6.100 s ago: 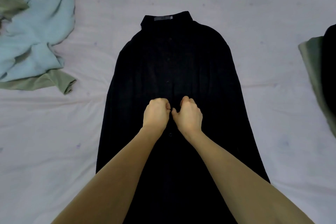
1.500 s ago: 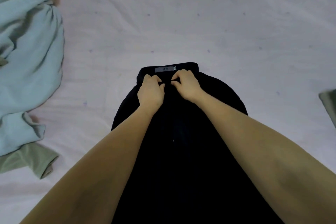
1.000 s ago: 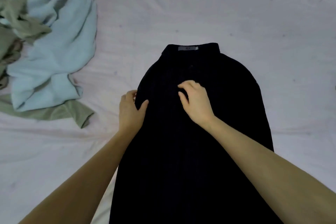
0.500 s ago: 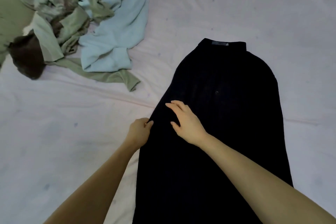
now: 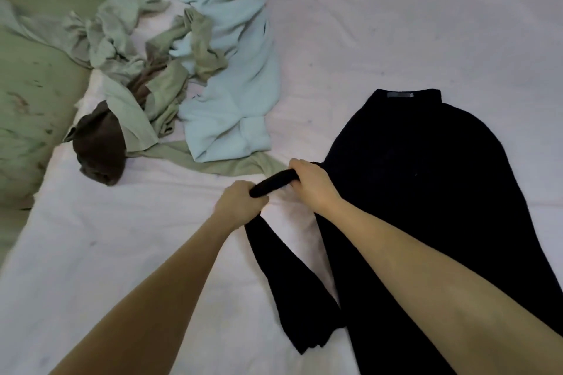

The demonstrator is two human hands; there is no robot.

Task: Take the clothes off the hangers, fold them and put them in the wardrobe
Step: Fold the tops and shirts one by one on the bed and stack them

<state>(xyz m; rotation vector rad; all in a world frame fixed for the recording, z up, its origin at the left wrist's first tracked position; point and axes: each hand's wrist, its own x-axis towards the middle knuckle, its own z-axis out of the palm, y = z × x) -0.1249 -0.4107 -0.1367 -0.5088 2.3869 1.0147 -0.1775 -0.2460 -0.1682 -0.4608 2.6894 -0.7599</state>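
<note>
A long black garment [image 5: 426,192] lies flat on the white sheet [image 5: 396,24], its collar with a grey label pointing away from me. Its left sleeve [image 5: 298,289] is pulled out to the side and trails back toward me. My left hand [image 5: 240,204] and my right hand [image 5: 310,183] both grip a bunched stretch of that sleeve, held taut between them just off the garment's left edge.
A loose heap of clothes lies at the upper left: a light blue garment [image 5: 234,82], olive-green pieces [image 5: 170,85] and a dark brown piece [image 5: 100,143]. A green pillow [image 5: 27,94] fills the left edge, where the bed ends.
Both hands moved from the buttoned front to the garment's left edge and drew the sleeve out sideways. My view swung left, bringing the clothes heap and pillow into sight.
</note>
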